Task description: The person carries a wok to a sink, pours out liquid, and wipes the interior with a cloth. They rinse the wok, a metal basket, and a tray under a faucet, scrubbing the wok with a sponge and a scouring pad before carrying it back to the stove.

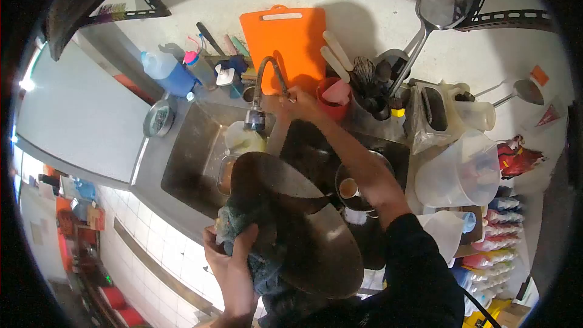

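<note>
My left hand point(235, 264) is closed around a dark, greenish cloth point(262, 272) at the near-left side of a large wok point(319, 252). The wok is tilted over the front of the sink, its inside dark and worn. My right hand point(296, 104) reaches across the sinks to the tap point(266, 76), fingers closed at its lever, which they mostly cover. The tap's metal spout head point(255, 120) hangs over the left basin point(193, 144). Below it lie a pale bowl point(234, 136) and a metal container point(226, 175).
A pan point(367, 170) with a small cup point(348, 188) sits in the right basin under my forearm. Behind the tap leans an orange cutting board point(285, 39). Soap bottles point(167, 73) stand left; utensils point(364, 79) and a plastic tub point(458, 170) stand right.
</note>
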Demonstrator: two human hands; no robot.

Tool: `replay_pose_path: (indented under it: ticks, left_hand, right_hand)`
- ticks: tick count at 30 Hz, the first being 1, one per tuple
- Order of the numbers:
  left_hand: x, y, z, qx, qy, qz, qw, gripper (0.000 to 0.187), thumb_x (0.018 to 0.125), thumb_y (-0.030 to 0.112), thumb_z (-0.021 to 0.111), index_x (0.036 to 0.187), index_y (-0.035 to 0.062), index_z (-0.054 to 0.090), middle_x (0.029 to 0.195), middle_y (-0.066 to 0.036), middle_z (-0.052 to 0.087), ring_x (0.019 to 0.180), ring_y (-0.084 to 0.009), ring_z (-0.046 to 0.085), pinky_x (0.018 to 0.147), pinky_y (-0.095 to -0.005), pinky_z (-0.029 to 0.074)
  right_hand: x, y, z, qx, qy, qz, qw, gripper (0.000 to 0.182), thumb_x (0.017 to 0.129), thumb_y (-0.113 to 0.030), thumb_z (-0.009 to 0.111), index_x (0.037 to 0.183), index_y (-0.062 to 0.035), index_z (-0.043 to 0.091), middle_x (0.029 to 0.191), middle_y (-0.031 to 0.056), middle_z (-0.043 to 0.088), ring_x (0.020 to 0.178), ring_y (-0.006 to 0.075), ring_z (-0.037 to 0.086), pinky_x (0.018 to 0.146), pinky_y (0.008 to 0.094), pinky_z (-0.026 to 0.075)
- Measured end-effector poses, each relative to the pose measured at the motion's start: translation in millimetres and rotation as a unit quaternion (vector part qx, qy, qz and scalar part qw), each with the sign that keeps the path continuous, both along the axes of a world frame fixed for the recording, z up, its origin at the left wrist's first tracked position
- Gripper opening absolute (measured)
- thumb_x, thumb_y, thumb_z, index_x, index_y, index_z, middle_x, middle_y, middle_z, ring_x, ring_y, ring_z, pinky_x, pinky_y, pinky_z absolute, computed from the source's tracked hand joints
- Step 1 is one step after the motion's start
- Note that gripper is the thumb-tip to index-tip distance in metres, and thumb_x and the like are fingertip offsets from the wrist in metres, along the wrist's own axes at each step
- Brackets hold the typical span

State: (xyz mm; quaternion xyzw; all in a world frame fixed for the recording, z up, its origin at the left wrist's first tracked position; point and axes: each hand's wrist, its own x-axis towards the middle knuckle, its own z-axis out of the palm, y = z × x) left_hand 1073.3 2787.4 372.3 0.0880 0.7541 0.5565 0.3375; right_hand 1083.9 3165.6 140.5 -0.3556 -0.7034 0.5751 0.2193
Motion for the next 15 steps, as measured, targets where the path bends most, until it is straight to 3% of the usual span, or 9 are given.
replay_pose_path:
  ticks: [1, 3, 4, 5, 7, 11, 13, 14, 15]
  left_hand:
    - [0, 1, 0, 0.0, 0.002, -0.002, 1.0, 0.083, 0.072, 0.033, 0.081, 0.132, -0.0025, 0.036, 0.127, -0.02, 0.045, 0.118, -0.0286, 0.047, 0.105, -0.0396, 0.035]
    - [-2, 2, -1, -0.051, 0.032, -0.015, 0.998, 0.098, 0.067, 0.042, 0.08, 0.138, -0.0032, 0.029, 0.135, -0.023, 0.036, 0.124, -0.0325, 0.041, 0.109, -0.0401, 0.03]
    - [-1, 3, -4, -0.038, 0.046, 0.012, 0.998, 0.09, 0.067, 0.035, 0.081, 0.134, -0.0029, 0.035, 0.127, -0.021, 0.045, 0.116, -0.0297, 0.048, 0.104, -0.0391, 0.035]
    - [1, 6, -5, -0.038, 0.051, 0.013, 0.998, 0.09, 0.067, 0.035, 0.081, 0.134, -0.0029, 0.035, 0.127, -0.021, 0.045, 0.116, -0.0297, 0.048, 0.104, -0.0391, 0.035]
    - [5, 10, -4, 0.046, 0.057, 0.04, 0.997, 0.045, 0.071, 0.018, 0.075, 0.107, -0.0015, 0.056, 0.098, -0.009, 0.061, 0.087, -0.0184, 0.058, 0.085, -0.0306, 0.046]
    - [8, 12, 1, 0.049, 0.039, 0.056, 0.996, 0.044, 0.072, 0.017, 0.074, 0.107, -0.0008, 0.056, 0.098, -0.009, 0.061, 0.088, -0.0184, 0.058, 0.084, -0.0308, 0.047]
    - [4, 12, 1, 0.04, -0.001, 0.049, 0.998, 0.065, 0.066, 0.022, 0.082, 0.117, 0.0017, 0.049, 0.106, -0.014, 0.059, 0.098, -0.0225, 0.057, 0.092, -0.0355, 0.044]
    - [4, 10, 1, 0.039, 0.001, 0.055, 0.998, 0.065, 0.066, 0.022, 0.082, 0.117, 0.0017, 0.049, 0.106, -0.014, 0.059, 0.098, -0.0225, 0.057, 0.092, -0.0355, 0.044]
    - [3, 10, 0, 0.044, -0.006, 0.053, 0.998, 0.065, 0.066, 0.022, 0.082, 0.117, 0.0017, 0.049, 0.106, -0.014, 0.058, 0.098, -0.0229, 0.057, 0.093, -0.0356, 0.044]
  right_hand:
    - [-6, 11, -26, 0.195, -0.091, -0.083, 0.973, 0.067, 0.088, -0.055, 0.061, 0.126, 0.0001, 0.053, 0.115, 0.0184, 0.062, 0.108, 0.0316, 0.061, 0.091, 0.0425, 0.049]
    - [-12, 8, -49, 0.279, -0.144, -0.14, 0.939, 0.065, 0.086, -0.052, 0.063, 0.124, 0.0, 0.054, 0.113, 0.0205, 0.062, 0.108, 0.0357, 0.061, 0.091, 0.045, 0.049]
    - [-18, 9, -58, 0.359, -0.197, -0.191, 0.892, 0.062, 0.085, -0.049, 0.064, 0.122, -0.0001, 0.055, 0.112, 0.0226, 0.063, 0.108, 0.0397, 0.06, 0.09, 0.0476, 0.049]
    - [-25, 16, -67, 0.358, -0.192, -0.192, 0.893, 0.062, 0.085, -0.049, 0.064, 0.122, -0.0001, 0.055, 0.112, 0.0226, 0.063, 0.108, 0.0397, 0.06, 0.09, 0.0476, 0.049]
    - [-36, 29, -86, 0.44, -0.134, -0.254, 0.851, 0.042, 0.091, -0.035, 0.056, 0.115, -0.0013, 0.057, 0.107, 0.0251, 0.063, 0.105, 0.0422, 0.061, 0.087, 0.0489, 0.05]
    - [-39, 40, -115, 0.324, -0.162, -0.217, 0.906, 0.028, 0.092, -0.025, 0.052, 0.107, -0.0031, 0.059, 0.1, 0.0256, 0.065, 0.099, 0.0425, 0.063, 0.083, 0.0507, 0.05]
    - [-36, 45, -122, 0.302, -0.193, -0.157, 0.92, 0.021, 0.093, -0.019, 0.049, 0.102, -0.0042, 0.061, 0.095, 0.0246, 0.065, 0.093, 0.0394, 0.066, 0.079, 0.0496, 0.052]
    - [-33, 41, -123, 0.301, -0.191, -0.152, 0.922, 0.021, 0.093, -0.019, 0.049, 0.102, -0.0042, 0.061, 0.095, 0.0246, 0.065, 0.093, 0.0394, 0.066, 0.079, 0.0496, 0.052]
    - [-30, 40, -122, 0.47, -0.173, -0.155, 0.852, 0.02, 0.093, -0.018, 0.05, 0.103, -0.0051, 0.062, 0.094, 0.0234, 0.066, 0.09, 0.0364, 0.067, 0.077, 0.048, 0.053]
